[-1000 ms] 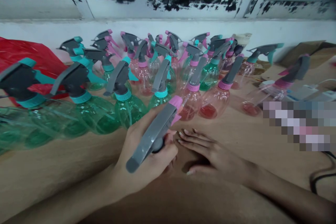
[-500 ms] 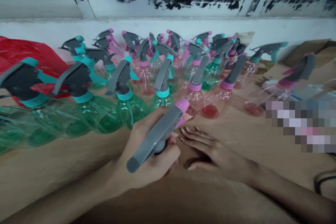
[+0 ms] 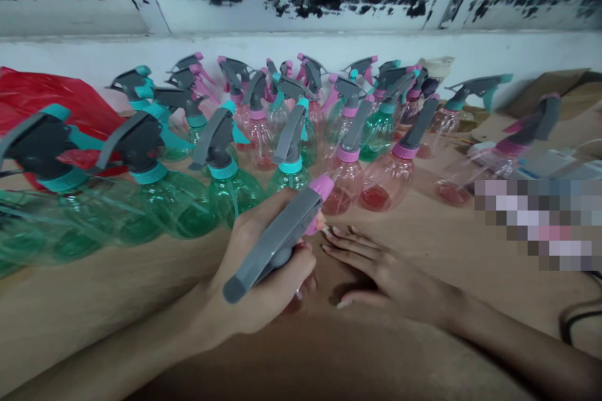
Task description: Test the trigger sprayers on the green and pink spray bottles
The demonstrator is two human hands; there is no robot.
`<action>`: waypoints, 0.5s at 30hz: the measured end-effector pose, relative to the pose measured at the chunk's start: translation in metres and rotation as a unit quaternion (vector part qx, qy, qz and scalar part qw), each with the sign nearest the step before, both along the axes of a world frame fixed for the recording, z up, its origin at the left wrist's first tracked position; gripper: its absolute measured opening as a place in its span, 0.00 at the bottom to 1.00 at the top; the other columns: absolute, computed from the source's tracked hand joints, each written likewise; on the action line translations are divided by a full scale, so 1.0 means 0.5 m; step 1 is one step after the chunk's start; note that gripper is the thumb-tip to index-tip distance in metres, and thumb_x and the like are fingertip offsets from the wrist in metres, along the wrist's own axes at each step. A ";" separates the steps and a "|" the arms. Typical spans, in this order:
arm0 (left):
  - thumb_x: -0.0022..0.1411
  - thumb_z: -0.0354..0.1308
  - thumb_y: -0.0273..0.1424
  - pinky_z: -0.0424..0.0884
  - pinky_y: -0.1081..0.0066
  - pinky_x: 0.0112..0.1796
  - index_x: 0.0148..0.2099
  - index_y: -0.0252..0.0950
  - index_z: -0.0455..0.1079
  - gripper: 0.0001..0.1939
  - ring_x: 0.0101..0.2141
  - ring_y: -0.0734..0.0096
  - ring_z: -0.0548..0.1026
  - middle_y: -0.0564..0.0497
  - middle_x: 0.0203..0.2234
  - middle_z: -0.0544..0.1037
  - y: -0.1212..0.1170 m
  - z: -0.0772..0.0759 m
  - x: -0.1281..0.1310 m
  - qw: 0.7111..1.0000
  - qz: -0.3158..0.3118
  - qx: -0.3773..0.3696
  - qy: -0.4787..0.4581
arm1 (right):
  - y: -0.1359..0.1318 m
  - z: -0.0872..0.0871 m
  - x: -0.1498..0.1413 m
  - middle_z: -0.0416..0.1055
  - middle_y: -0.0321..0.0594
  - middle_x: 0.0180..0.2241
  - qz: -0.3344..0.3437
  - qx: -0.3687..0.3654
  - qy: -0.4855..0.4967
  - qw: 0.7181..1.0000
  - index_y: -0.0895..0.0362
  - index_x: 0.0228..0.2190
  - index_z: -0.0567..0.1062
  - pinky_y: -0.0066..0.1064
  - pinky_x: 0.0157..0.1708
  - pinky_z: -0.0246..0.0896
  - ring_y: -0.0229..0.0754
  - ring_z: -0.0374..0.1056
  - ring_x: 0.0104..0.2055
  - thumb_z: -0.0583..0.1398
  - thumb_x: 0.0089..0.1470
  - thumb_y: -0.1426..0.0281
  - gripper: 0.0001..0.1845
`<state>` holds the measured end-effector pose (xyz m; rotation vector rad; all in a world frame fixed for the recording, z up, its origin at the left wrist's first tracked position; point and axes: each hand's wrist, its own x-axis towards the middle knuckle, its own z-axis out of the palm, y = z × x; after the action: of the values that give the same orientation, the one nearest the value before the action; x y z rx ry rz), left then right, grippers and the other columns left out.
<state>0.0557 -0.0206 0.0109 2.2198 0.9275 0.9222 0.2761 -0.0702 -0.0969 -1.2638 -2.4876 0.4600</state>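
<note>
Fingers of my left hand point(image 3: 263, 282) are wrapped round a spray bottle point(image 3: 277, 241) with a grey head and pink nozzle. The head points away from me and to the right; the hand hides most of the bottle below it. A finger is at the pink trigger. To the right, my right hand point(image 3: 371, 269) rests on the wooden table point(image 3: 423, 357) with its fingers stretched out, holding nothing. Just beyond my hands stand a green spray bottle point(image 3: 235, 194) with a turquoise collar and a pink spray bottle point(image 3: 385, 185) with a pink collar.
Several more green and pink spray bottles crowd the table back to the white wall point(image 3: 70, 56). A red plastic bag point(image 3: 56, 94) lies at the left. Brown cardboard point(image 3: 550, 97) is at the back right, and a black cable point(image 3: 571, 319) loops at the right edge.
The bottle in my left hand shifted slightly right, then back left, and its trigger finger has moved inward. My right hand stays flat on the table.
</note>
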 end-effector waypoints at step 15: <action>0.53 0.49 0.26 0.72 0.70 0.27 0.30 0.41 0.67 0.07 0.24 0.70 0.72 0.55 0.25 0.74 0.000 -0.023 -0.009 1.000 0.017 0.024 0.009 | -0.001 0.003 -0.002 0.50 0.41 0.64 -0.007 -0.010 0.020 1.000 0.51 0.63 0.49 0.46 0.64 0.41 0.46 0.44 0.66 0.57 0.55 0.52 0.40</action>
<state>0.0514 -0.0207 -0.0007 2.2624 0.9643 0.9496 0.2750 -0.0707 -0.0956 -1.2672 -2.4450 0.5039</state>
